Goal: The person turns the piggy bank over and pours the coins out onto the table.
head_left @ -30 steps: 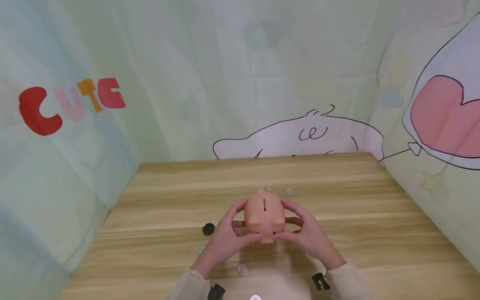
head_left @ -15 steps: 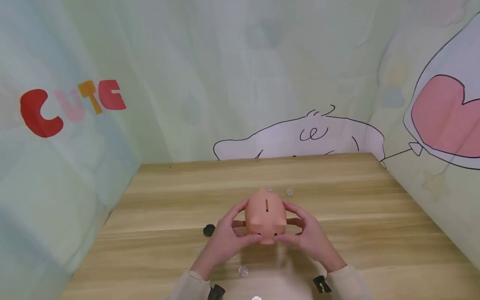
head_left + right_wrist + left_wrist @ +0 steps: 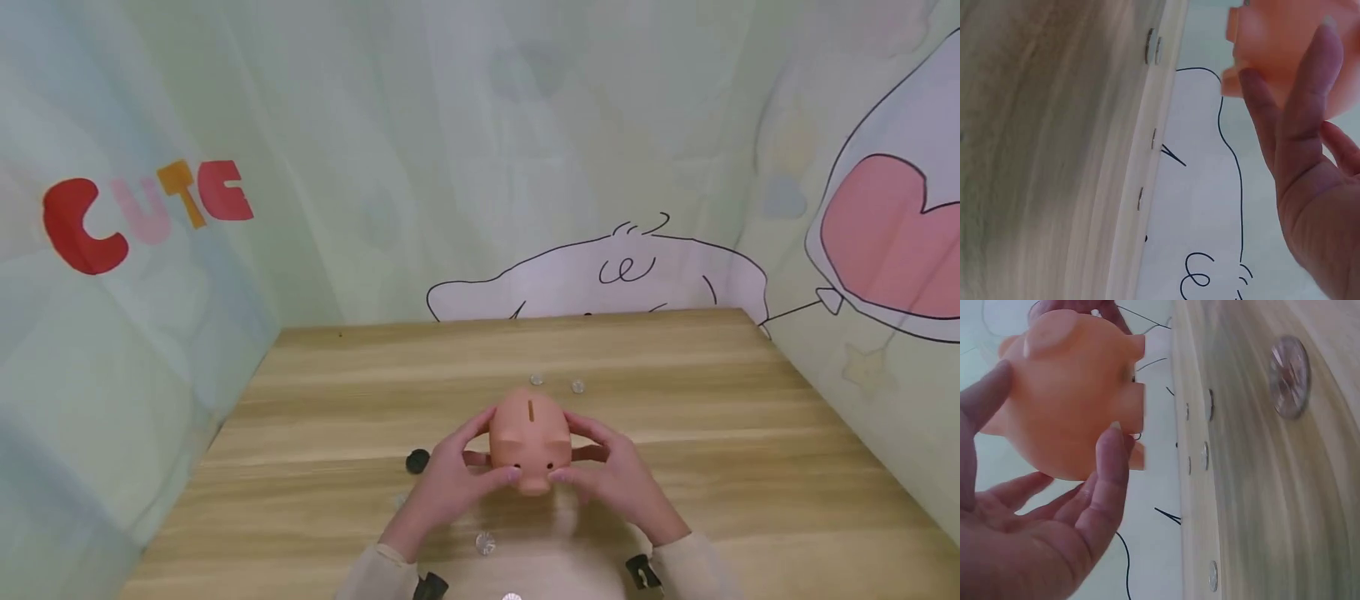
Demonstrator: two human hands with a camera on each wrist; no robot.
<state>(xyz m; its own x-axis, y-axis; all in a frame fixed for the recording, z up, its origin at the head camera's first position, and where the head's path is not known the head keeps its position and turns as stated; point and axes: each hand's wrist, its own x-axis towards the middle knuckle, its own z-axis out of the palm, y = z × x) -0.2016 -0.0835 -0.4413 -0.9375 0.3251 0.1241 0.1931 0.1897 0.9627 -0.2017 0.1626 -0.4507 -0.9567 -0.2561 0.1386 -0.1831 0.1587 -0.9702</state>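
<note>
An orange-pink piggy bank [image 3: 530, 437] with a coin slot on its back is held off the table between both hands, its snout towards me. The left hand [image 3: 457, 475] grips its left side, thumb by the snout and fingers curled along the flank. On the opposite side the right hand [image 3: 615, 475] grips it in the same way. In the left wrist view the legs of the piggy bank [image 3: 1072, 387] hang apart from the tabletop. The right wrist view shows only part of the piggy bank [image 3: 1291, 44], with fingers spread under its belly.
On the wooden table [image 3: 720, 417] lie several clear, coin-like discs, among them one disc [image 3: 485, 543] near me and another disc [image 3: 577, 387] behind the piggy bank. A round black piece [image 3: 417, 461] lies left of the left hand. Printed cloth [image 3: 360, 208] walls in the table.
The piggy bank has come slightly closer to me and its snout has tipped up, so both eyes show more. Both hands keep their grip.
</note>
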